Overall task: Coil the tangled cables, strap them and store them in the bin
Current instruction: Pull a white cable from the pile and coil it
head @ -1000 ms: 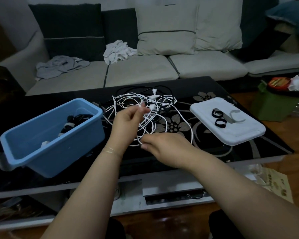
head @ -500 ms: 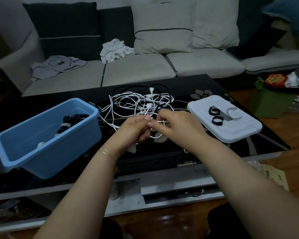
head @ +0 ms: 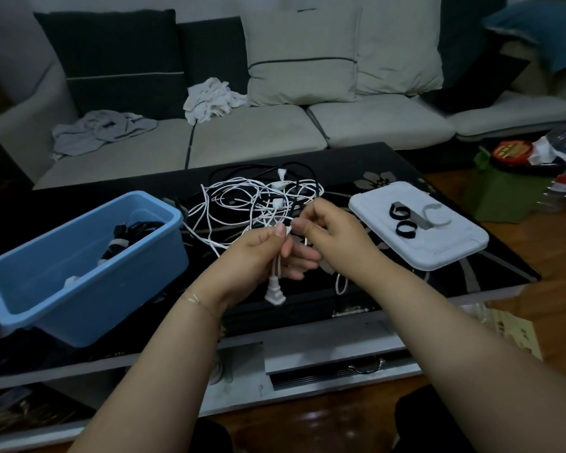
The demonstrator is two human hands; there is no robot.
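Across the black glass table everything we need sits within reach, and we place it all by the blue bin at the table's left end. That bin already holds a few dark bundled cables with pale wraps. Just right of the bin, towards the sofa, lies the tangle of white cables, with a black lead threaded through it. Farther right of the bin rests a white lid carrying rolled black straps.

Right of the bin and nearer to us, our left hand grips a white cable, fingers curled round it, the plug dangling below the palm. Our right hand pinches the same cable close beside the left thumb.

We judge the coiling has barely begun. The risk from here is pulling the free length while it is knotted into the heap: that would tighten the snarl, drag the whole pile toward the edge, or swing the hanging plug against the glass.
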